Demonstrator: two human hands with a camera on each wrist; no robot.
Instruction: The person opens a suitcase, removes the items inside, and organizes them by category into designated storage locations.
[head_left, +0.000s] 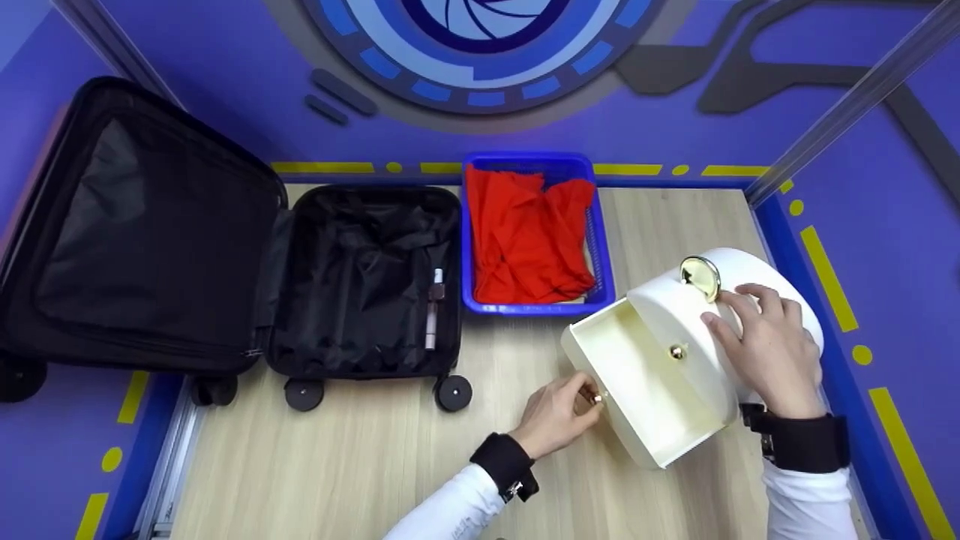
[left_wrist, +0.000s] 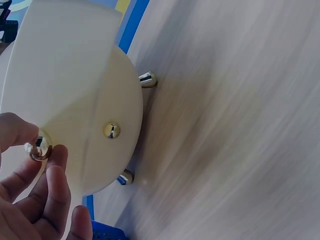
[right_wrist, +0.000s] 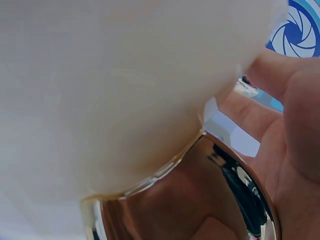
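A white rounded cabinet with gold fittings stands tilted to the view at the right of the table. Its drawer is pulled out toward the lower left. With thumb and fingers my left hand pinches the gold knob on the drawer's front. A second gold knob shows on the cabinet's face. My right hand rests on the cabinet's curved top with fingers spread, beside the round gold handle. In the right wrist view, a shiny gold piece sits close to the palm.
An open black suitcase lies at the left, with a slim pinkish tube in its right half. Between suitcase and cabinet is a blue basket holding red cloth. Blue patterned walls bound the table.
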